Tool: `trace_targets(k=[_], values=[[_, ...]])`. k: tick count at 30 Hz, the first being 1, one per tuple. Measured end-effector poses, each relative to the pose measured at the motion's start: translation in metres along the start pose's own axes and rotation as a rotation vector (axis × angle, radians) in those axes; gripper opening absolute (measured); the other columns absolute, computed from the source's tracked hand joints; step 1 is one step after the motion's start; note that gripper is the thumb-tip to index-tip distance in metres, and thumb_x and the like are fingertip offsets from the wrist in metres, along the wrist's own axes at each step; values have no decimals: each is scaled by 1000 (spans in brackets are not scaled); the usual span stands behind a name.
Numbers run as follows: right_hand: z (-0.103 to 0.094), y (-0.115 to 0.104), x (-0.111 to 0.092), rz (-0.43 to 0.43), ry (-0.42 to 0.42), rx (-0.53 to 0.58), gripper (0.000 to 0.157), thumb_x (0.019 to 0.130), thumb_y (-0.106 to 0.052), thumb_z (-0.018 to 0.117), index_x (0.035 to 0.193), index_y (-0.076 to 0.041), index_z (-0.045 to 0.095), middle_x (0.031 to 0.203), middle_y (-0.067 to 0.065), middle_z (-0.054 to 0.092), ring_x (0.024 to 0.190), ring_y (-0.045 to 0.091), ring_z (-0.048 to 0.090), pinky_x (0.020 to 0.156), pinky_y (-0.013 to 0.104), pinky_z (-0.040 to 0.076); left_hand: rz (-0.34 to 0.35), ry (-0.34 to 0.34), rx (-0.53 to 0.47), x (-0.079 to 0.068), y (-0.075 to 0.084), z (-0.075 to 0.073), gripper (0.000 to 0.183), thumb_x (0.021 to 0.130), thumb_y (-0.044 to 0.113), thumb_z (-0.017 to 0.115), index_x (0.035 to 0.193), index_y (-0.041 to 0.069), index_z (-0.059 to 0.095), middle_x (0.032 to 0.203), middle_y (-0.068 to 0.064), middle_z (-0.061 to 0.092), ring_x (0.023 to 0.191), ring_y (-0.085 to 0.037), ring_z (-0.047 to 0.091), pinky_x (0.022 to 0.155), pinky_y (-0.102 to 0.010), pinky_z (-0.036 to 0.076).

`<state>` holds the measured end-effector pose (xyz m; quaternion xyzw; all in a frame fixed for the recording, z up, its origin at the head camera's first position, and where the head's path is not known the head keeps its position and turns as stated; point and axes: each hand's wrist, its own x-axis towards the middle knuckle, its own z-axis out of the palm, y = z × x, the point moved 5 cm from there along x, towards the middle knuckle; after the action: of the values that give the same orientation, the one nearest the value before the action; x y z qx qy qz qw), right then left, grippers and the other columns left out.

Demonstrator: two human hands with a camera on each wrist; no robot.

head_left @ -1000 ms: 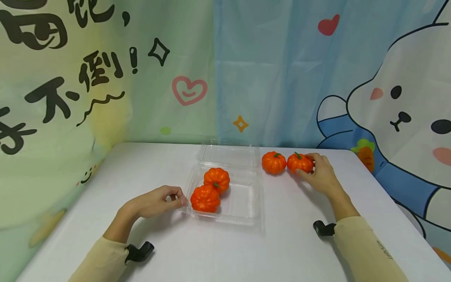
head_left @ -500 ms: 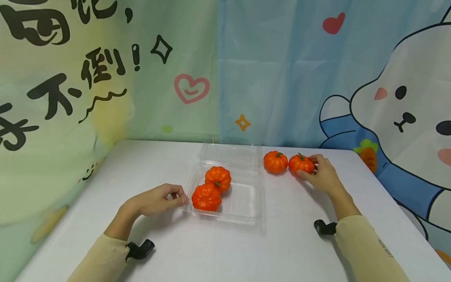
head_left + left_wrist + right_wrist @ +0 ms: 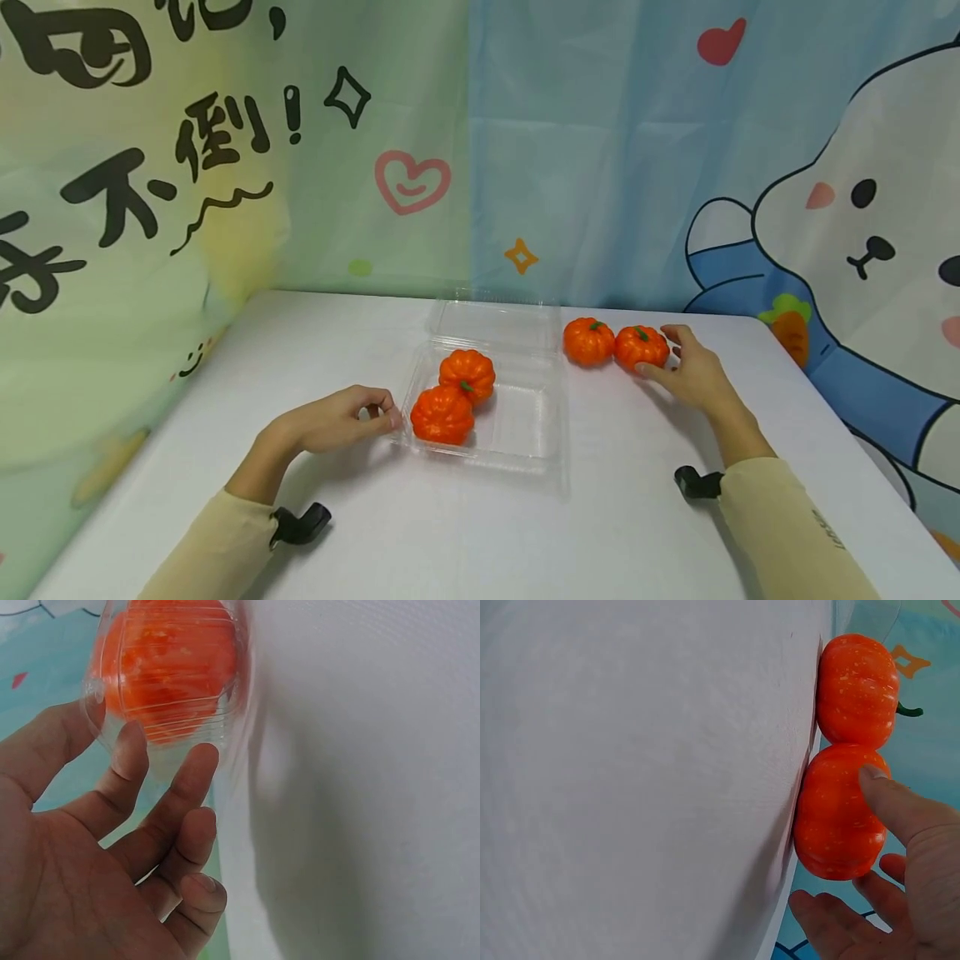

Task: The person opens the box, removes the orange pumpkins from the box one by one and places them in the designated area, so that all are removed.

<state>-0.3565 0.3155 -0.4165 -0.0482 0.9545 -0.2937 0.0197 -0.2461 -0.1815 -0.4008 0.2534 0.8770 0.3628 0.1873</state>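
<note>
My left hand (image 3: 341,421) is at the left edge of a clear plastic clamshell box (image 3: 521,425), pinching its near-left corner between thumb and finger. The other fingers (image 3: 196,832) are loosely bent below the box in the left wrist view. Two orange toy pumpkins (image 3: 442,414) sit inside the box's left half, against each other. My right hand (image 3: 693,371) is spread around the right side of another toy pumpkin (image 3: 639,348) on the table. In the right wrist view its thumb (image 3: 889,791) overlaps this pumpkin (image 3: 840,825), while the fingers (image 3: 832,911) stand apart from it.
A fourth-like toy pumpkin (image 3: 588,342) with a green stem stands against the one by my right hand. The box's lid (image 3: 495,323) lies folded back toward the printed curtain (image 3: 585,167). Everything rests on a white table (image 3: 480,533).
My right hand's fingers have loosened from the pumpkin, which has settled leftward against its neighbour. My left hand stays at the box's corner. The head view has tilted slightly.
</note>
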Motion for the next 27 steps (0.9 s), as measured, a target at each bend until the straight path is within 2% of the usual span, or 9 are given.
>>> trace_targets(k=[4, 7, 11, 14, 19, 27], values=[[-1, -4, -1, -7, 11, -23, 92, 95, -40, 72, 159, 0, 19, 161, 32, 25, 139, 59, 34, 105, 68, 39, 14, 2, -1, 1, 1, 0, 19, 104, 28, 58, 102, 12, 67, 93, 1, 61, 84, -20, 52, 70, -28, 40], [-4, -9, -2, -57, 56, -51, 88, 95, -37, 73, 157, 1, 24, 158, 35, 29, 138, 58, 35, 105, 70, 38, 16, 5, 6, 1, 1, 0, 19, 104, 28, 58, 101, 12, 67, 92, 1, 60, 83, -20, 52, 69, -28, 40], [-8, -21, -4, -136, 116, -80, 83, 95, -34, 73, 155, 2, 30, 156, 34, 31, 141, 56, 33, 109, 72, 32, 12, 12, 13, 1, -1, -1, 18, 104, 27, 58, 102, 13, 68, 93, 1, 61, 85, -19, 52, 71, -28, 40], [-10, -30, -6, -163, 142, -75, 80, 95, -33, 73, 154, 2, 32, 158, 32, 31, 143, 55, 30, 111, 72, 28, 17, 17, 11, 0, -1, -2, 17, 105, 26, 58, 103, 13, 68, 93, 1, 61, 88, -20, 53, 74, -28, 41], [-10, -42, -10, -184, 169, -68, 76, 94, -29, 75, 152, 1, 37, 158, 31, 32, 143, 54, 30, 111, 71, 28, 27, 19, 4, 0, -1, -1, 19, 105, 28, 58, 103, 13, 68, 92, 1, 60, 90, -20, 52, 75, -29, 40], [-7, -57, -12, -276, 212, -28, 70, 91, -24, 78, 147, 1, 44, 155, 29, 38, 142, 51, 34, 111, 70, 29, 23, 16, 3, 0, -2, 2, 19, 104, 29, 57, 103, 13, 67, 92, 2, 59, 89, -20, 52, 73, -29, 40]])
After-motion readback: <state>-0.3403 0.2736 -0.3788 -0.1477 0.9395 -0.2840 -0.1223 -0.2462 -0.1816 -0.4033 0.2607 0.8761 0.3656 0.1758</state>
